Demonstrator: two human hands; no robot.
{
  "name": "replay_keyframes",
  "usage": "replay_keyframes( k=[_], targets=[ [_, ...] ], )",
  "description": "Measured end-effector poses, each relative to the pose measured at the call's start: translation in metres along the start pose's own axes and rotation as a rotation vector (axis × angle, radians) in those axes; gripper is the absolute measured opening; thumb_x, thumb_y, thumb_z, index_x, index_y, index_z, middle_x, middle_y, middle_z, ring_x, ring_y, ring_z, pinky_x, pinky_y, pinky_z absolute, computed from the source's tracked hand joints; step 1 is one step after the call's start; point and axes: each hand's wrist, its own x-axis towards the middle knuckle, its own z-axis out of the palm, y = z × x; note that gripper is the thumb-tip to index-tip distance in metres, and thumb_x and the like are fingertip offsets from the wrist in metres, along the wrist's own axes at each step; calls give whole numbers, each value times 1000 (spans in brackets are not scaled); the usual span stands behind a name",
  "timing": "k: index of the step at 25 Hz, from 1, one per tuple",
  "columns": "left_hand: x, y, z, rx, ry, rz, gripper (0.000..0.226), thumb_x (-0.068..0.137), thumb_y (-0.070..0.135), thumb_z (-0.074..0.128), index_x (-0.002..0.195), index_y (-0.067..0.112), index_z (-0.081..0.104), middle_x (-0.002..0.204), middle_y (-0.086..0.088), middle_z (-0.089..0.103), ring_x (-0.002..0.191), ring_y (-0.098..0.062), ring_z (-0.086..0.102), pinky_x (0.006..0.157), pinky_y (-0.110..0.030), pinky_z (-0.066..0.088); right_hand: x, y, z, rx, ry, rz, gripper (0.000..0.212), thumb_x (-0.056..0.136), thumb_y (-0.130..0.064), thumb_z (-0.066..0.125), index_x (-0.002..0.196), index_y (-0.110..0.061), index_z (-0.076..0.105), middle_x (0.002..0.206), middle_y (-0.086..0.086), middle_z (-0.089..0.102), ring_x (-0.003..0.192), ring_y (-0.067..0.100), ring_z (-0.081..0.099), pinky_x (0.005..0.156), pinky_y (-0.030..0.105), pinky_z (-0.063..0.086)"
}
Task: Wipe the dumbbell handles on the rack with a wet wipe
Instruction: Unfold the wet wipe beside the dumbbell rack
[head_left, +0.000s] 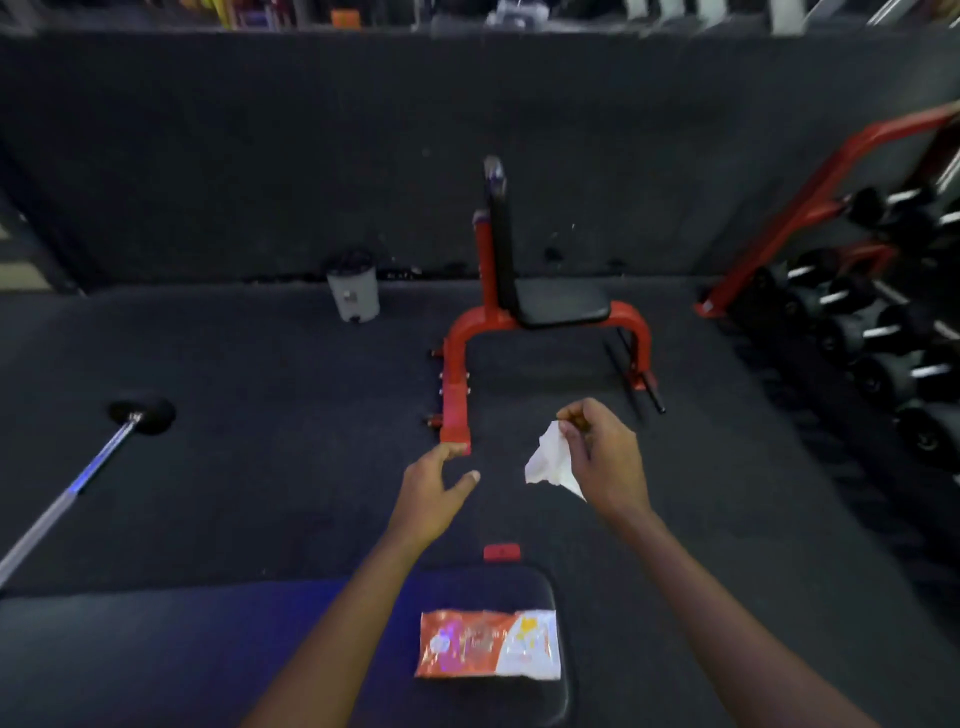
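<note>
The right hand (605, 449), right of frame centre, pinched a crumpled white wet wipe (549, 460) between thumb and fingertips; the wipe hung down on the hand's left side. The left hand (434, 486), just left of centre, held nothing, its fingers loosely spread and thumb extended toward the right. Both hands were raised above the dark floor, apart from each other.

The dumbbell rack (810, 208), red-framed, stood at the right edge of the frame, well apart from both hands. Black dumbbells (878, 332) with bright metal handles lay on its tiers; the picture was blurred there and their number could not be determined.

At lower centre, an orange-and-white wipe packet (488, 644) lay flat on a dark padded bench seat (363, 649), between the two forearms. A red-framed upright bench (524, 306) with a black seat and backrest stood at centre. A small grey pedal bin (354, 291) stood to its left against the dark wall. A barbell (78, 483) with a black end lay diagonally at the left edge.
</note>
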Motion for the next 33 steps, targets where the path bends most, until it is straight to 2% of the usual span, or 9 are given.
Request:
replay_keyframes(
  k=[3,8,11,17,21,24,26,30,33],
  targets=[
    [22,57,-13,-5,11,89,40,83,20,70,121,12,60,125,-1,61,118,-12,55,101,-26,41,27,-22,-41,3,76,5,11,89,-8,54,87,-18,59,84,-9,63,79,7,59,68,28,50],
    [41,155,-16,9,9,238,40,83,20,71,120,13,60,122,2,60,113,-8,53,94,-18,38,58,-47,-127,24,179,-16,16,88,-2,56,82,-17,57,73,-12,59,71,3,56,64,19,44],
    [51,205,3,31,8,296,38,82,23,72,118,15,61,116,3,62,108,-11,56,89,-17,38,70,-42,-176,33,233,13,14,87,-3,56,82,-16,59,74,-8,61,73,10,59,66,25,48],
    [80,307,108,-2,-54,378,39,81,22,72,118,13,61,119,2,62,110,-9,55,93,-18,39,109,14,-299,-58,305,-47,11,86,-3,56,84,-13,60,72,-10,59,68,7,55,67,29,49],
    [101,373,193,-40,-37,399,31,80,14,71,110,13,64,105,3,65,104,-13,59,79,-16,39,143,69,-381,-115,299,-86,15,86,-2,56,82,-16,58,69,-14,55,63,12,57,65,38,54],
    [114,412,259,-74,-75,401,34,82,17,70,115,13,62,114,2,64,106,-10,57,87,-19,40,163,109,-437,-172,317,-86,13,86,-1,56,85,-13,60,74,-8,59,65,7,54,68,29,50],
    [125,432,297,-85,-107,400,35,82,19,70,116,14,61,116,3,63,109,-9,56,91,-19,40,175,137,-465,-167,332,-58,12,87,0,55,86,-12,59,76,-3,62,65,9,58,66,25,50],
    [163,466,358,-87,-144,423,34,83,18,70,115,13,62,117,2,63,111,-9,56,92,-18,39,204,198,-505,-184,342,-2,11,87,1,54,85,-10,58,71,-2,61,57,4,60,59,21,48],
    [207,484,397,-89,-168,424,35,84,20,69,117,14,61,118,4,62,111,-7,54,93,-18,38,241,241,-529,-199,343,42,13,87,-1,55,83,-13,58,69,-7,59,65,10,62,60,24,46]
  ],
)
